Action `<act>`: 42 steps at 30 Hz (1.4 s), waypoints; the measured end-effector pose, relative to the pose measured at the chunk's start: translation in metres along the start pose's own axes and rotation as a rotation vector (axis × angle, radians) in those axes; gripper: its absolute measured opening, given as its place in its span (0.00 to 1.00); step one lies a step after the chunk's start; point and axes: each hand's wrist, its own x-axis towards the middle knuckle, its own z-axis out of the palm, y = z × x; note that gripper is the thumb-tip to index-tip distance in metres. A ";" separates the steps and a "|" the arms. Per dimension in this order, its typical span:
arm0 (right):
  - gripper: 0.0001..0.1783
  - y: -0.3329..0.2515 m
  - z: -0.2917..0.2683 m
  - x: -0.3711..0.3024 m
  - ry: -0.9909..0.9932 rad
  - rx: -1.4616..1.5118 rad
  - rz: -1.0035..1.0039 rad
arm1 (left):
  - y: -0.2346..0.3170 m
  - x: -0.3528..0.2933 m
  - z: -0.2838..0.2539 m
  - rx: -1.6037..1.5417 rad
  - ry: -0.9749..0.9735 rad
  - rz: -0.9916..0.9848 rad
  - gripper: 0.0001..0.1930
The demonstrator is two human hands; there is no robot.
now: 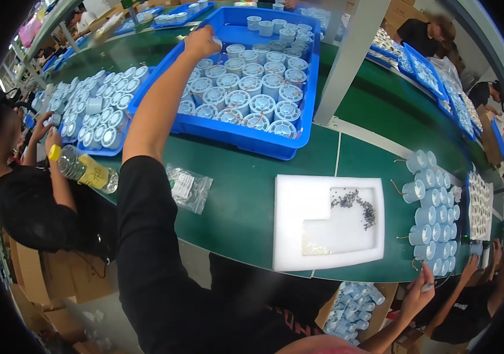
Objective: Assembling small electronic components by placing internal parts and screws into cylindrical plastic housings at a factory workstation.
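Left hand (200, 42) curls round a pale cup (217, 42) over the bin (240, 140), where packed cups (238, 100) likely prop each other. Right hand (417, 293), half-curled beside the cup cluster (433, 215); hold unclear. Foam (290, 200) recess presumably corrals dark bits (369, 216).

That tray (237, 138) is super blue, cups (262, 104) more like baby blue, foam block (290, 203) plain white, table (234, 206) deep green.

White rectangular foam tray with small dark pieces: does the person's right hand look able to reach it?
Probably yes: the right hand is nearby, and nothing visible stands between it and the white foam tray.
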 end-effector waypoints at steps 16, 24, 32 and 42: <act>0.22 0.009 0.019 0.053 0.038 -0.675 -0.347 | -0.013 0.037 0.043 -0.243 -0.455 -0.057 0.25; 0.15 0.021 0.011 0.053 0.041 -0.576 0.014 | 0.028 -0.031 -0.042 -0.184 0.265 0.415 0.17; 0.23 -0.067 0.100 0.035 -0.552 1.474 0.186 | 0.237 -0.254 -0.076 -1.167 -0.524 1.115 0.34; 0.37 -0.126 0.119 0.022 -0.867 0.597 0.021 | 0.208 -0.293 -0.040 -1.395 -0.520 0.177 0.12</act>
